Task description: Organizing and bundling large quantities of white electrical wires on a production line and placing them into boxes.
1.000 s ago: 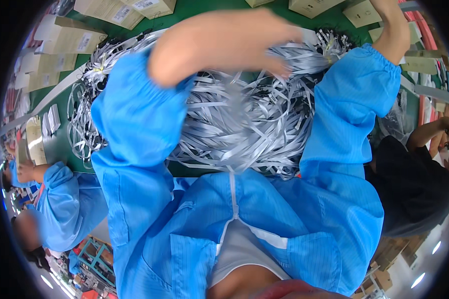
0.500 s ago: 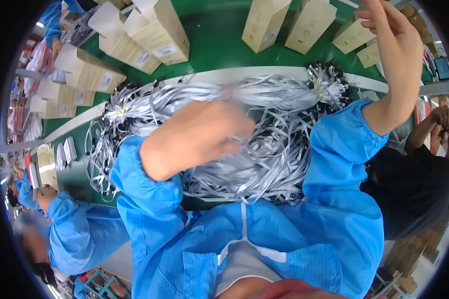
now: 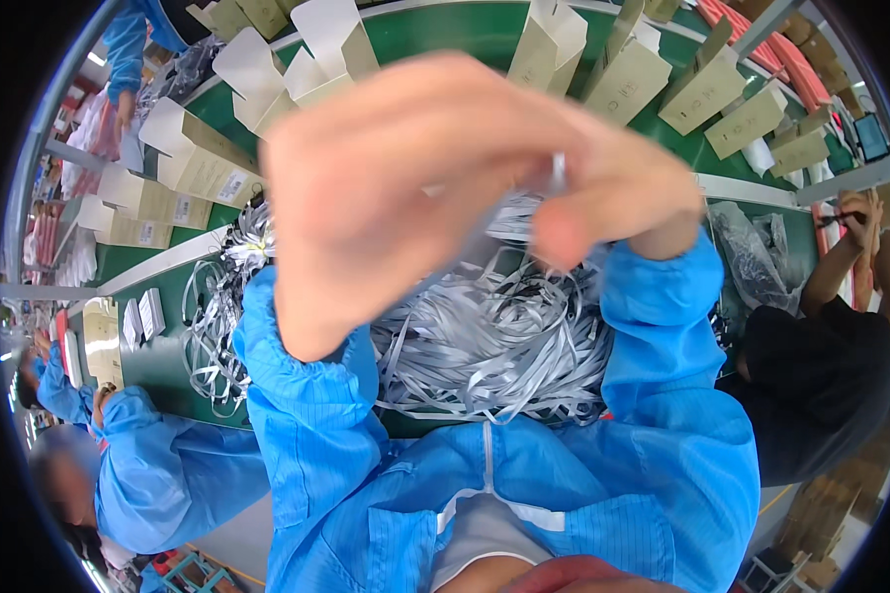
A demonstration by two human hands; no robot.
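Observation:
My left hand (image 3: 366, 183) and my right hand (image 3: 623, 178) are raised close together over a pile of flat silvery-grey straps (image 3: 504, 336). Motion smears both. The left hand's fingers are bent inward and cannot be made out. On the right hand, thumb and fingers curl toward each other, and a small whitish bit (image 3: 560, 170) shows between them, too blurred to name. Behind my wrists lies a tied bundle of similar straps (image 3: 252, 237) with black ends, mostly hidden by my hands.
Open cream boxes stand along the green conveyor belt (image 3: 465, 35), among them a box (image 3: 623, 87) ahead and another (image 3: 208, 163) at left. Clear plastic bags (image 3: 756, 257) lie at right. White cards (image 3: 143, 316) sit at left. A co-worker in blue (image 3: 178, 474) is left, another in black (image 3: 811, 385) right.
My right hand has come down and inward from the upper right. My left hand has risen from over the straps, and the two now meet in front of me. The boxes appear shifted in view.

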